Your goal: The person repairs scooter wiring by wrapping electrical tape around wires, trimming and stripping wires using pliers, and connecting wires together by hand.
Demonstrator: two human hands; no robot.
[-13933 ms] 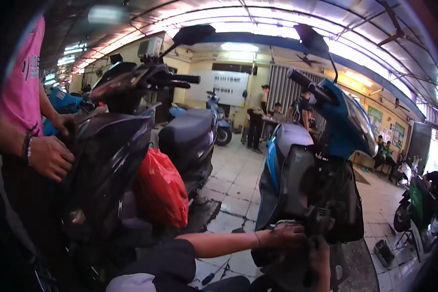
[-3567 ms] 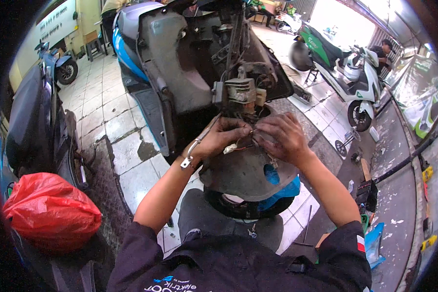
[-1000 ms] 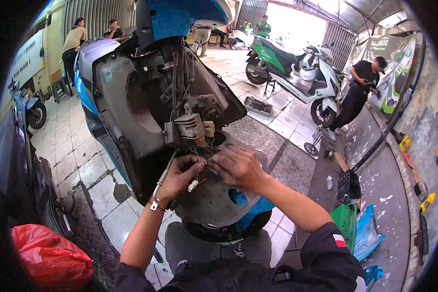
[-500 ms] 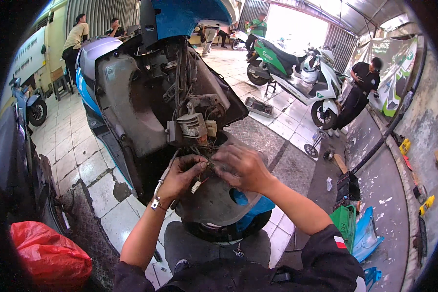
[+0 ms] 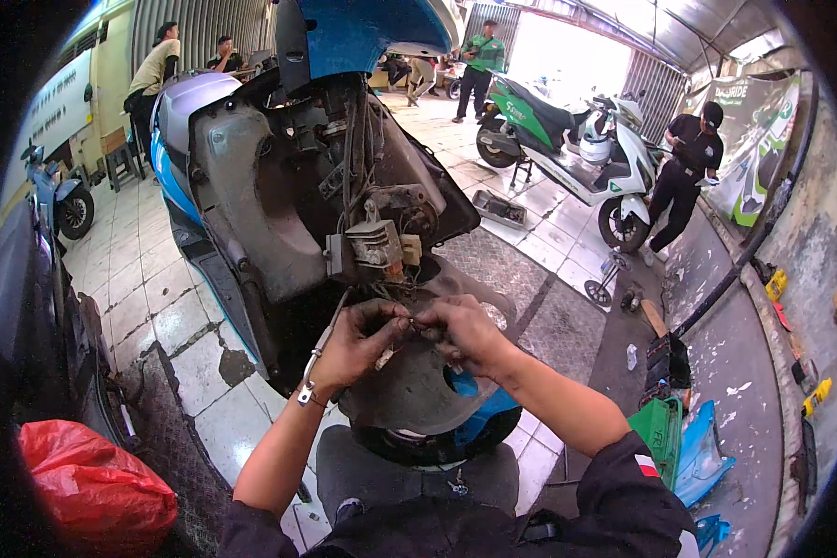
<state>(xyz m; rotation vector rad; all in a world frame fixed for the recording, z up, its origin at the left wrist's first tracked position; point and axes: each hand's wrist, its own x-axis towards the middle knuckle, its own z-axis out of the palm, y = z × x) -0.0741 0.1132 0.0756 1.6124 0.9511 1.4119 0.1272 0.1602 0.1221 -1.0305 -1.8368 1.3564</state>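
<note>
A scooter stands in front of me with its front cover off, baring the dark inner panel (image 5: 260, 205) and loose wiring. My left hand (image 5: 367, 339) and my right hand (image 5: 465, 333) meet above the scooter's front fender (image 5: 409, 395). Both are closed, fingertips pinching a thin dark wire (image 5: 413, 321) between them; its ends are too small to make out. A pale wire connector (image 5: 385, 358) hangs beside my left fingers, partly hidden. Just beyond my hands sits a finned metal regulator box (image 5: 374, 244), dirty and bolted to the frame.
At left lies a red plastic bag (image 5: 93, 484). On the right are a green toolbox (image 5: 657, 432) and blue body panels (image 5: 700, 456). A green-and-white scooter (image 5: 567, 149) stands farther back, with a person in black (image 5: 688, 167) beside it. A grey tray (image 5: 499, 209) rests on the tiles.
My right hand has turned and its fingertips have met my left ones. The white connector, plain before, is now mostly covered. In the background, a person in green has shifted left and stands upright.
</note>
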